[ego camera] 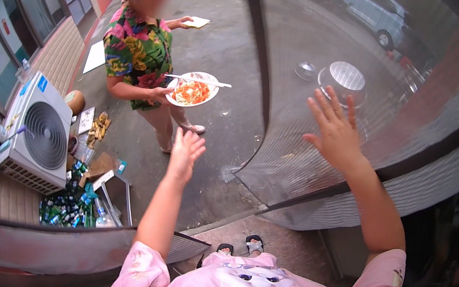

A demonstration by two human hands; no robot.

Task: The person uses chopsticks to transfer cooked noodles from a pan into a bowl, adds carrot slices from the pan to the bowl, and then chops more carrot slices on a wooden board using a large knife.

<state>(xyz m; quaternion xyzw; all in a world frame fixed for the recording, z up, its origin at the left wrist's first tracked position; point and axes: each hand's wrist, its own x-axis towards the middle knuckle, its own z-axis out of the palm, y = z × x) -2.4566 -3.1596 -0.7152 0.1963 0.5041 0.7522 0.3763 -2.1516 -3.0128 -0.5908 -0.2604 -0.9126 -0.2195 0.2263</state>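
My right hand [333, 130] is raised with fingers spread against the right panel of a mesh door curtain [284, 165], apparently pressing it outward. My left hand [186, 154] reaches forward, empty, through the gap between the curtain panels. The left mesh panel [60, 247] hangs low beside my left forearm. Beyond my left hand stands a person in a floral shirt [140, 55]. That person holds an oval plate [214, 91] of shredded orange and pale food [191, 92], with white chopsticks [199, 80] across it. A pale, flat item [197, 22] is in their other hand.
An air-conditioner outdoor unit [39, 136] stands by the left wall. Green bottles [66, 208], cardboard [100, 167] and a metal frame [128, 199] clutter the ground near it. Through the mesh show a round cover [347, 75], a pot lid [306, 69] and a parked car [371, 13]. A doorsill [221, 221] lies before my sandals.
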